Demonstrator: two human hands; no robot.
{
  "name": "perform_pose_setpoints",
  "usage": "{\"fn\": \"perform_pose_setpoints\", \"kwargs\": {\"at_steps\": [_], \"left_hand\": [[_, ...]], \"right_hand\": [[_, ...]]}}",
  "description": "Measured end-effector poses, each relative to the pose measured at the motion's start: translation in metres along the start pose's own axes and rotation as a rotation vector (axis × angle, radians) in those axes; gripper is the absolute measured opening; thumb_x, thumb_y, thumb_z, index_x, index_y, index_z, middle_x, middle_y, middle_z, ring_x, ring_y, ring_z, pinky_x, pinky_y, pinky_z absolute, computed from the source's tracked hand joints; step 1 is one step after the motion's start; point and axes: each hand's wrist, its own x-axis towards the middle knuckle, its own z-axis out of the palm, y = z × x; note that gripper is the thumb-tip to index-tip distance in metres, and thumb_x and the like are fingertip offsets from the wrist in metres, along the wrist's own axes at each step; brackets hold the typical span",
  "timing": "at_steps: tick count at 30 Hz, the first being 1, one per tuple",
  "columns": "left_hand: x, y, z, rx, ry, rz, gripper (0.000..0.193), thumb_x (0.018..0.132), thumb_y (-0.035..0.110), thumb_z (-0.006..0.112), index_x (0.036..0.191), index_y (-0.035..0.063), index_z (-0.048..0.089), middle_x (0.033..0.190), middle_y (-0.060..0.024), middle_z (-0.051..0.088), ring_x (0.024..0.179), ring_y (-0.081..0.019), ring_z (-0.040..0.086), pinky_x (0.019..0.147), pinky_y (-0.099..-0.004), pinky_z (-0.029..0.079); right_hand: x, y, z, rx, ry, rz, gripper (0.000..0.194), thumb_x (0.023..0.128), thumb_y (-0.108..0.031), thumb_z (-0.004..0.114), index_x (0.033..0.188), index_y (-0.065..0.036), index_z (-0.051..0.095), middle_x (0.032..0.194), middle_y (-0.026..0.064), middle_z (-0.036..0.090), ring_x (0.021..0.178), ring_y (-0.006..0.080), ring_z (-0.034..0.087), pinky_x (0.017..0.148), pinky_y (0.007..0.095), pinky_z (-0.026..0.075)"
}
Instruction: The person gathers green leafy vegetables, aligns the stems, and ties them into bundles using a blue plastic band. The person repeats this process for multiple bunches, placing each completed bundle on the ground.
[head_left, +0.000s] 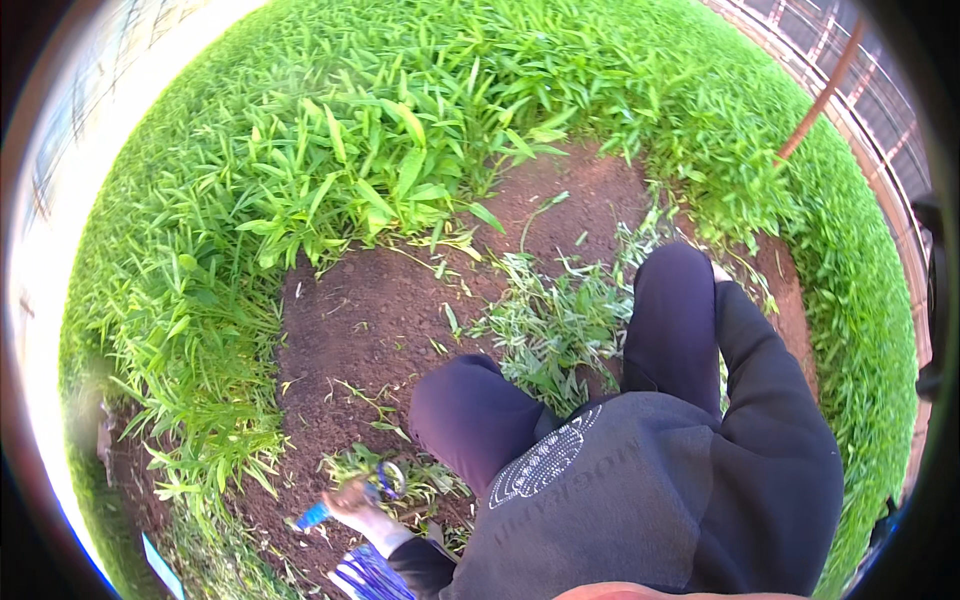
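Low at the left, my left hand (352, 501), soiled with earth, grips the blue handle (311, 516) of a hand tool. A curved, shiny part (391, 480) shows beyond the fingers, perhaps a small sickle blade; blur hides its exact shape. Under it lie cut green stems and leaves (435, 480) on brown soil. My right arm (757, 337) reaches down outside my right knee (675, 300). Only a sliver of my right hand (721, 274) shows past the knee, so its fingers are hidden. Between my bent knees is a heap of wilting cut greens (559, 322).
Dense, leafy green plants (360, 150) ring the patch of bare soil (360, 322). A slanting wooden pole (821, 97) rises at the upper right, before a fence-like border (862, 90). A purple-and-white patterned item (371, 574) lies beside my left forearm, near a pale blue strip (161, 566).
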Motion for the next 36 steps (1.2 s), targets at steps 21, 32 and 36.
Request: {"fn": "perform_pose_setpoints", "kwargs": {"at_steps": [21,32,36], "left_hand": [[-0.136,0.034,0.158,0.252,-0.873,-0.38,0.031,0.098,0.03,0.057,0.104,0.0019,0.069,0.085,-0.0063,0.069,0.075,-0.0124,0.063,0.072,-0.0261,0.051],[-0.142,0.096,0.172,0.682,-0.779,-0.294,0.026,0.096,0.02,0.056,0.086,-0.001,0.068,0.078,-0.0053,0.068,0.072,-0.0107,0.062,0.07,-0.0248,0.05],[-0.105,0.09,0.208,0.91,-0.945,-0.518,0.019,0.089,0.017,0.067,0.09,-0.0008,0.071,0.086,-0.0053,0.071,0.08,-0.0101,0.064,0.079,-0.0245,0.051]], "right_hand": [[0.048,-0.136,0.136,0.666,-0.708,-0.084,0.02,0.093,-0.011,0.066,0.11,0.0,0.063,0.095,0.0057,0.068,0.083,0.0161,0.067,0.076,0.0294,0.055],[0.163,-0.184,0.186,-0.756,-0.314,-0.878,0.045,0.086,-0.038,0.066,0.113,-0.001,0.066,0.106,0.0196,0.07,0.1,0.0354,0.067,0.089,0.0427,0.052],[0.164,-0.262,0.244,-0.751,-0.679,-0.932,0.035,0.088,-0.038,0.063,0.102,-0.006,0.07,0.094,0.0161,0.071,0.091,0.0355,0.068,0.082,0.045,0.053]]}}
